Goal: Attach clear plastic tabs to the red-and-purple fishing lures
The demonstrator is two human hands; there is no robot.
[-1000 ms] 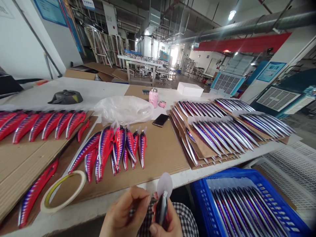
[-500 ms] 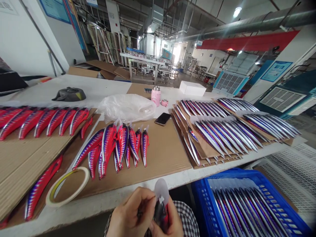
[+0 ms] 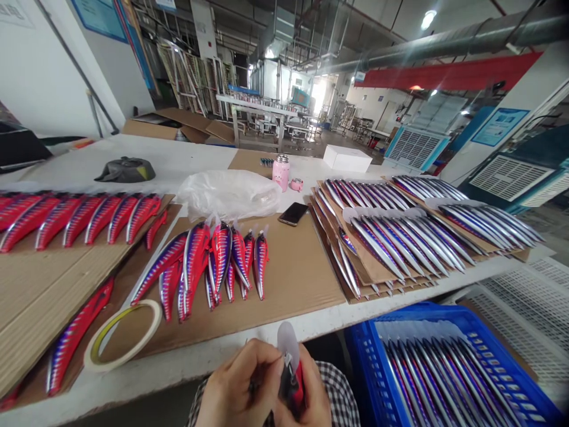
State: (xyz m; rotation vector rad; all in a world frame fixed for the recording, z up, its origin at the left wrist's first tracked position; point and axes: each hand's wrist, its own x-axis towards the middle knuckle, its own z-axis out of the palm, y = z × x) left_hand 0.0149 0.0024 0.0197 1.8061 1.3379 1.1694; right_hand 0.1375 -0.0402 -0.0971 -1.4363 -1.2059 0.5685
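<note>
A fishing lure (image 3: 297, 379) with a red and dark body and a clear rounded lip (image 3: 288, 344) is held low in front of me, over my checkered clothing. My right hand (image 3: 313, 394) is wrapped round its body, with the lip pointing up. Closed in a pinch, my left hand (image 3: 242, 382) has its fingertips at the lure's head beside the base of the lip. Whatever small part lies between those fingertips is hidden. On the cardboard ahead lies a pile of red and purple lures (image 3: 217, 261).
A tape roll (image 3: 153, 323) lies at the left, by cardboard bearing a row of red lures (image 3: 95, 219). Silver lures (image 3: 386, 243) lie on stacked cardboard at the right. A blue basket (image 3: 367, 362) holds more. Further back are a phone (image 3: 293, 213), plastic bag (image 3: 231, 193) and pink bottle (image 3: 280, 173).
The lure has turned slightly in my hands, so more of its red side shows. My left fingertips stay at its head, having shifted very little.
</note>
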